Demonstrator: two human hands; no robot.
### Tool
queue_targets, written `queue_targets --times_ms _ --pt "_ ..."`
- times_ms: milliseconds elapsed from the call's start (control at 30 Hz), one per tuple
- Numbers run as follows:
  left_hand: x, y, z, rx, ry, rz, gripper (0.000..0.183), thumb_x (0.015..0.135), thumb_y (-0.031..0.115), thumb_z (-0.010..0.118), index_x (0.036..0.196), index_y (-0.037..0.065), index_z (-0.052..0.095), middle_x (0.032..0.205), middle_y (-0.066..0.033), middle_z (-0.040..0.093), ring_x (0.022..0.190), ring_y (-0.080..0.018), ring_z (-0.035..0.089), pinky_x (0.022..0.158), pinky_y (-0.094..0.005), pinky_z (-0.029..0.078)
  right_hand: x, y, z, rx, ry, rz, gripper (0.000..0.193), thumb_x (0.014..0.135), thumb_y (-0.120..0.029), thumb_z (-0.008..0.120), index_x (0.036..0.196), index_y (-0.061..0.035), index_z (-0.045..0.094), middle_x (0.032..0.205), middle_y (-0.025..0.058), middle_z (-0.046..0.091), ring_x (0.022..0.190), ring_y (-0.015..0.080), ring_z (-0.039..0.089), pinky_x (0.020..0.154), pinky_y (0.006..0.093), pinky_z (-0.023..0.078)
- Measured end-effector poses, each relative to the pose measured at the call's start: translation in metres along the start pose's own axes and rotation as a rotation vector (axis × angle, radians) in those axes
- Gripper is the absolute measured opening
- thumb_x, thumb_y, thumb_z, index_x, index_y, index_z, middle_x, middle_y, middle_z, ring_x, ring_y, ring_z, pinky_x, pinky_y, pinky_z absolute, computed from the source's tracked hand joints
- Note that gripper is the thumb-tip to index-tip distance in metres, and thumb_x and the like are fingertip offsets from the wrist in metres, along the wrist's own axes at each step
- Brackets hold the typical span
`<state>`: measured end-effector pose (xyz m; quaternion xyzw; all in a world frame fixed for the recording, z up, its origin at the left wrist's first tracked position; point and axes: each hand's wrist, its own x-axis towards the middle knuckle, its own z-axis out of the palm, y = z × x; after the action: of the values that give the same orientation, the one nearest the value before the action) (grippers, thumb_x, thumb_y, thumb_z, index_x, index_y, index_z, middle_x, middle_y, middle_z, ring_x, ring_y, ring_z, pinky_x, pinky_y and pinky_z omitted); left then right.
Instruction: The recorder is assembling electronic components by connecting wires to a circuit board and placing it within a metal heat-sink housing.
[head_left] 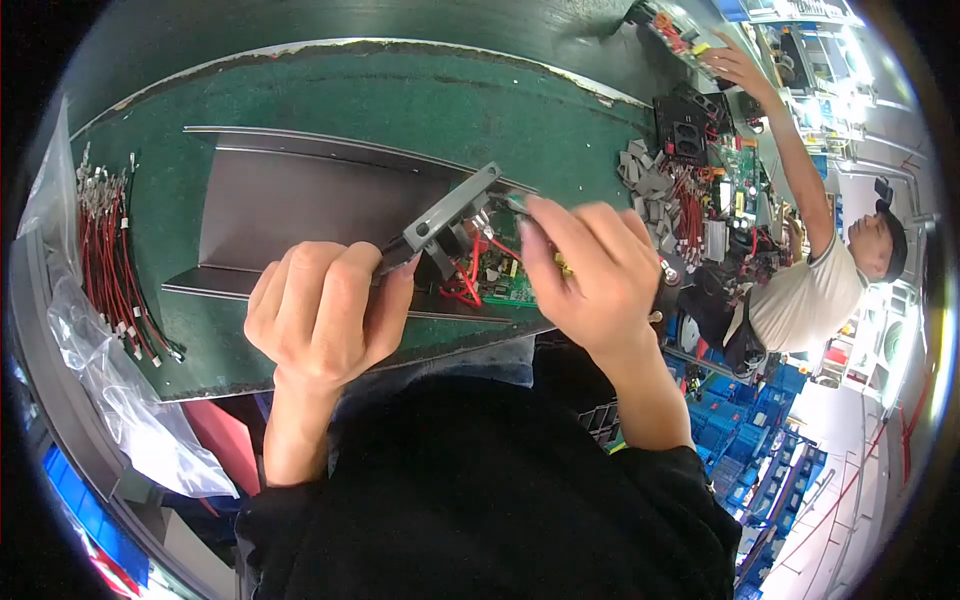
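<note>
My left hand (325, 310) is closed on the near left end of a narrow grey end panel (455, 207), held tilted above the bench. Dark sockets and metal terminals sit on the panel's underside. At its far right end, my right hand (600, 270) has thumb and fingers pinched together; whatever lies between the fingertips is too small to name. Below the panel, red wires (463, 287) run to a green circuit board (508, 290), partly hidden by my right hand. A dark U-shaped metal housing (320, 195) lies behind my left hand, with the board at its right end.
A bundle of red and black wires (108, 255) lies at the bench's left. To the right are grey blocks (640, 170), more red wires and black panels (685, 130). A co-worker (815, 290) reaches toward another board. Clear plastic bags (135, 400) hang at the left edge.
</note>
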<state>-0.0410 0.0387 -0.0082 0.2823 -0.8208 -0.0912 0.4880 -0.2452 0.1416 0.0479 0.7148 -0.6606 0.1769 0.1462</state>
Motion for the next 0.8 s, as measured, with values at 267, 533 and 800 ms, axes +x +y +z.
queue_targets --times_ms 267,533,800 --pt "0.0005 0.0027 -0.0004 0.024 0.0 -0.016 0.022 0.068 0.012 0.082 0.08 0.008 0.063 0.068 -0.0029 0.053 0.053 -0.0184 0.052 0.048 -0.0293 0.041 -0.0131 -0.0041 -0.0112 0.036 -0.167 0.087 0.035 0.077 -0.001 0.071 0.112 -0.0054 0.073 0.074 0.0023 0.055 0.061 0.0183 0.053 0.058 0.0319 0.037" --pt "0.0017 0.0017 0.0004 0.018 -0.001 -0.001 0.023 0.069 0.011 0.082 0.081 0.007 0.063 0.068 -0.0028 0.052 0.053 -0.0183 0.051 0.048 -0.0292 0.041 -0.0112 -0.0038 -0.0073 0.054 -0.216 0.117 0.04 0.078 -0.001 0.069 0.118 -0.0038 0.07 0.073 0.0032 0.053 0.062 0.0201 0.051 0.06 0.0331 0.037" --pt "0.0025 0.0016 0.0013 0.008 0.014 -0.006 0.022 0.069 0.011 0.082 0.081 0.008 0.064 0.068 -0.0026 0.054 0.052 -0.0184 0.051 0.048 -0.0291 0.04 -0.0128 -0.0041 -0.0111 0.045 -0.121 0.162 0.035 0.08 -0.004 0.072 0.114 -0.0044 0.071 0.075 0.0041 0.057 0.064 0.0204 0.054 0.063 0.0341 0.04"
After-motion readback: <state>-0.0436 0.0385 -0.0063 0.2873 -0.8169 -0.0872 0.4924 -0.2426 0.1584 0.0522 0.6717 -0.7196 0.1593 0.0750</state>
